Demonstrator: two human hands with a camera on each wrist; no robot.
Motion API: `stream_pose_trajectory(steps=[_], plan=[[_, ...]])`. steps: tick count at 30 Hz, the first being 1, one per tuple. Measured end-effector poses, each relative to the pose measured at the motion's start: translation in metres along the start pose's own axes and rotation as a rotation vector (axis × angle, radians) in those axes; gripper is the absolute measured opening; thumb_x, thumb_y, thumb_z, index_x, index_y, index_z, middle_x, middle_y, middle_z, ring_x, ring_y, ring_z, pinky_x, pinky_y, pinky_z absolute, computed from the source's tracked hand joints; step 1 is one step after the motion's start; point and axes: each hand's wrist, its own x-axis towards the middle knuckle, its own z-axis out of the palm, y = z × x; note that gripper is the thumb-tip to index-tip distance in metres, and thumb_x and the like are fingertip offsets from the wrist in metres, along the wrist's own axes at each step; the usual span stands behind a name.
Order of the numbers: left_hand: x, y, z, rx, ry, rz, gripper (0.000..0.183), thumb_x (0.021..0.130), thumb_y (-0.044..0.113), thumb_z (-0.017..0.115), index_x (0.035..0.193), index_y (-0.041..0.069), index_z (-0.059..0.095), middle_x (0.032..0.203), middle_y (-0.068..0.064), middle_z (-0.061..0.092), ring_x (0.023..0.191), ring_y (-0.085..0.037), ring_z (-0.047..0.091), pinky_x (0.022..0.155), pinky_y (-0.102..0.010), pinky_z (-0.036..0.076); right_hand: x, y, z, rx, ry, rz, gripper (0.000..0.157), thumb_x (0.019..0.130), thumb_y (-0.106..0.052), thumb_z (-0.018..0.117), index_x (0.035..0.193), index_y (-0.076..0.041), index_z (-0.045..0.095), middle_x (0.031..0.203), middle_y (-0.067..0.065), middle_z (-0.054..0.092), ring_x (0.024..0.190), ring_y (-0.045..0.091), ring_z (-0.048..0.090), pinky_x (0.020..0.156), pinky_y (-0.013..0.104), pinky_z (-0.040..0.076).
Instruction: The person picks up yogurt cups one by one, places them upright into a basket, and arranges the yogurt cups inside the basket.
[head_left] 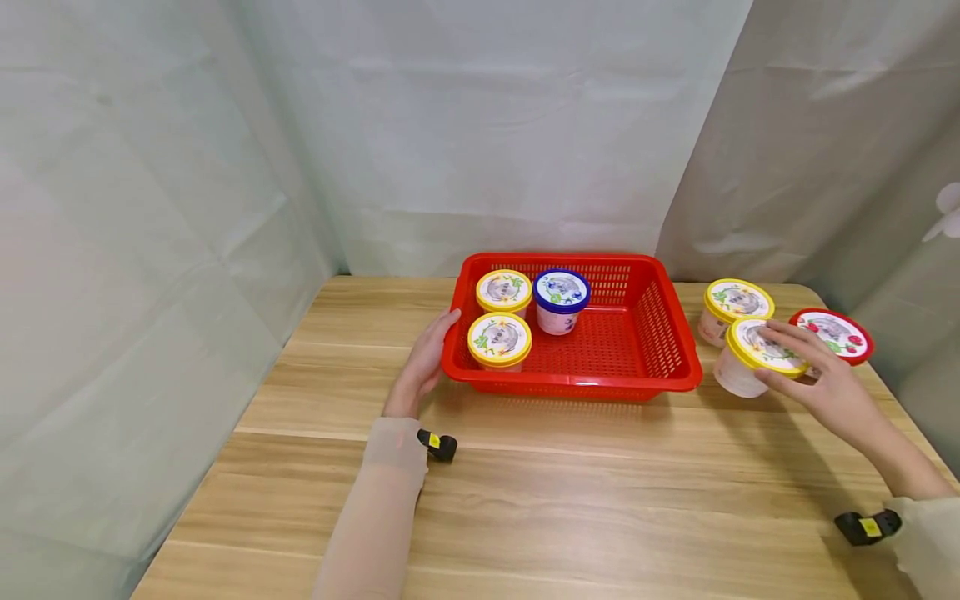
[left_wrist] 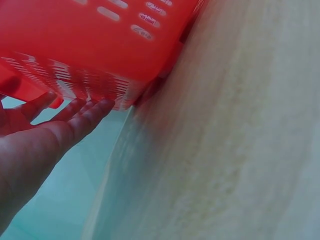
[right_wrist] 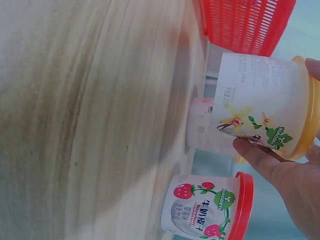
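My right hand [head_left: 825, 379] grips a paper tub with a yellow lid [head_left: 768, 346], thumb and fingers around its lid and upper side. In the right wrist view this tub [right_wrist: 262, 107] is held tilted above the table, its vanilla flower print showing. Behind it stands another yellow-lidded tub [head_left: 738, 300], and a red-lidded strawberry tub [head_left: 832, 333] is partly hidden by the hand. My left hand [head_left: 426, 358] holds the left rim of a red plastic basket [head_left: 570, 381], with fingers against the slotted outer wall [left_wrist: 85, 82]. Inside are two yellow-lidded tubs [head_left: 500, 340] and one blue-lidded tub [head_left: 561, 292].
The basket stands near the back of a wooden table [head_left: 570, 500], whose right edge runs close by the strawberry tub. Pale cloth [head_left: 480, 125] hangs behind the table and along both sides. Each wrist carries a black strap mount [head_left: 438, 446].
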Motion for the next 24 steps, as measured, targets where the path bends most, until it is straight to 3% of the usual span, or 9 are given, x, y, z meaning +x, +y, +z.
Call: stream_pose_trajectory(steps=[12,24], plan=[[0.000,-0.001,-0.002,0.022,0.010,-0.022,0.060,0.111,0.045,0.042,0.165,0.021,0.030,0.160,-0.004,0.042,0.142,-0.023,0.046,0.117,-0.042,0.041,0.004,-0.004,-0.001,0.010,0.017,-0.023,0.065,0.094,-0.012,0.077,0.153,-0.009,0.051,0.161,-0.015,0.035,0.123,-0.014,0.030,0.081,-0.001,0.034],[0.000,-0.001,-0.002,0.022,0.014,-0.024,0.060,0.111,0.046,0.043,0.164,0.020,0.032,0.158,-0.004,0.045,0.140,-0.022,0.048,0.116,-0.041,0.042,0.012,-0.017,-0.010,-0.021,0.051,-0.028,0.064,0.094,-0.014,0.078,0.153,-0.015,0.053,0.160,-0.016,0.038,0.126,-0.013,0.030,0.086,-0.003,0.028]])
